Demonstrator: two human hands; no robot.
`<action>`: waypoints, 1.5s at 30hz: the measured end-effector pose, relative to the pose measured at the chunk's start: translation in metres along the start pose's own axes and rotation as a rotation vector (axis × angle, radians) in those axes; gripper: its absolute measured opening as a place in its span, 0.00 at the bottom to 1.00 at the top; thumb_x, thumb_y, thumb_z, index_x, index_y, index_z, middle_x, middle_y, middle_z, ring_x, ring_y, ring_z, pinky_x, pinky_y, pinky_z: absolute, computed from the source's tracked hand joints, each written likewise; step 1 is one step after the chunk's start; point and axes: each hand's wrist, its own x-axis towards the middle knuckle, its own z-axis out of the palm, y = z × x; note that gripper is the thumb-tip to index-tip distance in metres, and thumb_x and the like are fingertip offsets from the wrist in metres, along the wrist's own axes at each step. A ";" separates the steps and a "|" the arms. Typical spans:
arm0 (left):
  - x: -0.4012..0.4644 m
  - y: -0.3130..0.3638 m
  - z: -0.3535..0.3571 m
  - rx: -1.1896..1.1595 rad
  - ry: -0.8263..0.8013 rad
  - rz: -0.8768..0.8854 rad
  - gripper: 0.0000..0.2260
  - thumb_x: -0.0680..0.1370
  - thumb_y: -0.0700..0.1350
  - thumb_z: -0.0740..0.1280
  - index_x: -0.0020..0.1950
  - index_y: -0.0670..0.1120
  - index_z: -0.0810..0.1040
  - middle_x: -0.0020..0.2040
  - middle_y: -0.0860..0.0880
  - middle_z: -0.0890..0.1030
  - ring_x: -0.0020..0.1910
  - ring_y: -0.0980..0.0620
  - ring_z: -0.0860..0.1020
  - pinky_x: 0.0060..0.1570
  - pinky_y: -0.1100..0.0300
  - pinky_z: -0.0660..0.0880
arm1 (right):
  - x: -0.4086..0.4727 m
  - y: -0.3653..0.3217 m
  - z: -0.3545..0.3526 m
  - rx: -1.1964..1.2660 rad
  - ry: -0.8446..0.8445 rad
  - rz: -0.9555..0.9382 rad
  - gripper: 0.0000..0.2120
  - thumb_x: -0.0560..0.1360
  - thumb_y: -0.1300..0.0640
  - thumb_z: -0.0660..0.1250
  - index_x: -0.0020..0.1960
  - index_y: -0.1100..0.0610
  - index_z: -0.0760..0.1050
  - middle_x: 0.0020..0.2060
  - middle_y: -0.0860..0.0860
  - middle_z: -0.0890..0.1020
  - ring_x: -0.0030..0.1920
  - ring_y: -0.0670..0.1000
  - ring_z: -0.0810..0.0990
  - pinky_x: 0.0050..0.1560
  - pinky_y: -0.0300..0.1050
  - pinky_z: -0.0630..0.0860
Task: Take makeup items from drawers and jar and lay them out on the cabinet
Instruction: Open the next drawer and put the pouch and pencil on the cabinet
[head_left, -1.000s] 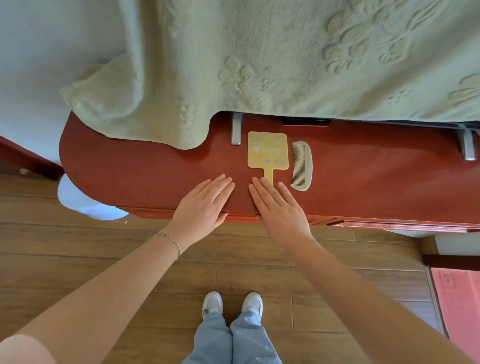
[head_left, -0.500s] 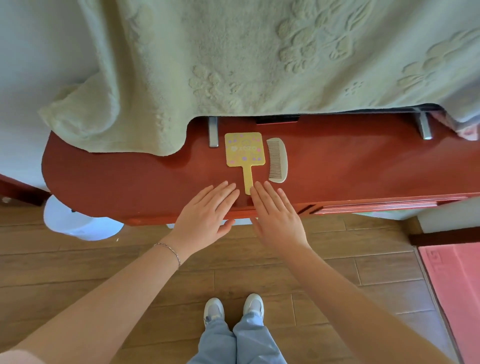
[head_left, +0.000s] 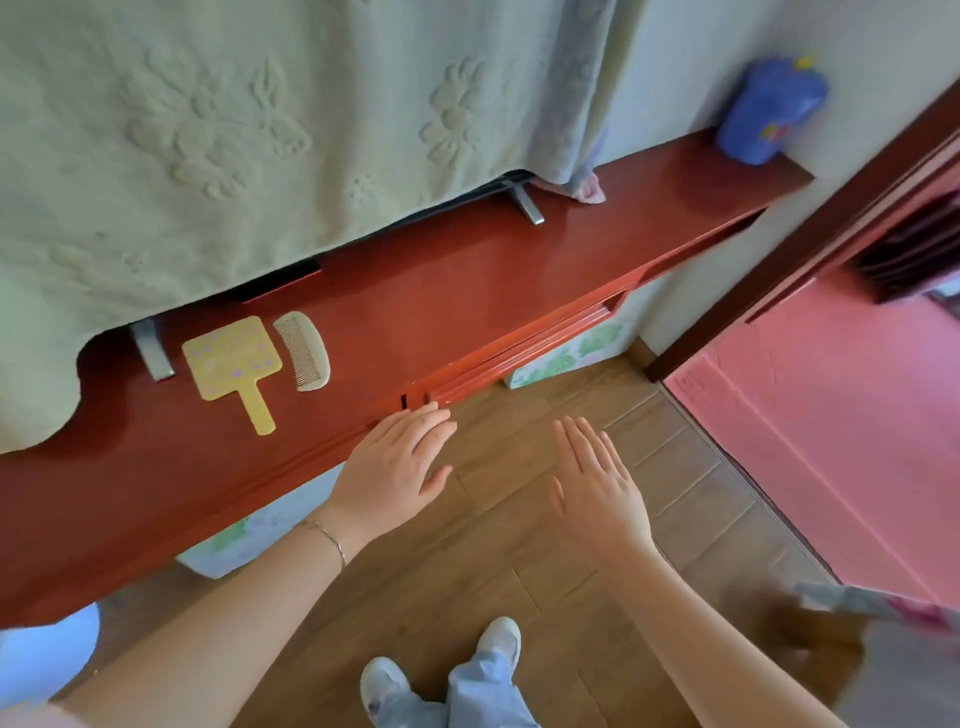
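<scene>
— On the cabinet (head_left: 467, 291): how many items?
— One yellow hand mirror (head_left: 231, 358), one comb (head_left: 304, 349), one blue jar (head_left: 769, 111).
— And hands?
— Two: left hand (head_left: 392, 467), right hand (head_left: 597, 486). Also two shoes (head_left: 498, 636).

Your arms are bare to the elbow, no sleeves in view. Thin silver chain bracelet (head_left: 326, 538) on your left wrist. Light blue jeans (head_left: 467, 699), loose at the hem. White sneakers: left shoe (head_left: 382, 683) w/ grey toe detail, right shoe (head_left: 500, 642) partly under the jeans hem. No rings visible.
</scene>
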 end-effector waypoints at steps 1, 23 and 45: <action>0.007 0.008 0.004 -0.005 -0.012 0.021 0.17 0.76 0.49 0.61 0.61 0.41 0.76 0.60 0.46 0.77 0.63 0.48 0.74 0.65 0.57 0.65 | -0.007 0.012 0.000 -0.005 0.001 0.032 0.32 0.68 0.56 0.72 0.68 0.63 0.68 0.65 0.57 0.74 0.67 0.56 0.70 0.69 0.55 0.57; 0.100 0.071 0.048 0.050 -0.089 -0.151 0.20 0.75 0.50 0.58 0.61 0.41 0.76 0.60 0.46 0.77 0.62 0.48 0.74 0.62 0.54 0.69 | 0.014 0.162 0.014 0.035 0.020 -0.024 0.31 0.68 0.54 0.71 0.68 0.63 0.69 0.65 0.57 0.74 0.67 0.56 0.70 0.68 0.55 0.60; 0.171 0.003 0.070 0.099 0.042 -0.568 0.21 0.73 0.47 0.68 0.64 0.40 0.74 0.61 0.44 0.77 0.63 0.47 0.74 0.63 0.52 0.70 | 0.254 0.155 0.020 -0.010 0.021 -0.582 0.30 0.66 0.57 0.72 0.67 0.64 0.70 0.64 0.57 0.75 0.66 0.56 0.72 0.67 0.54 0.62</action>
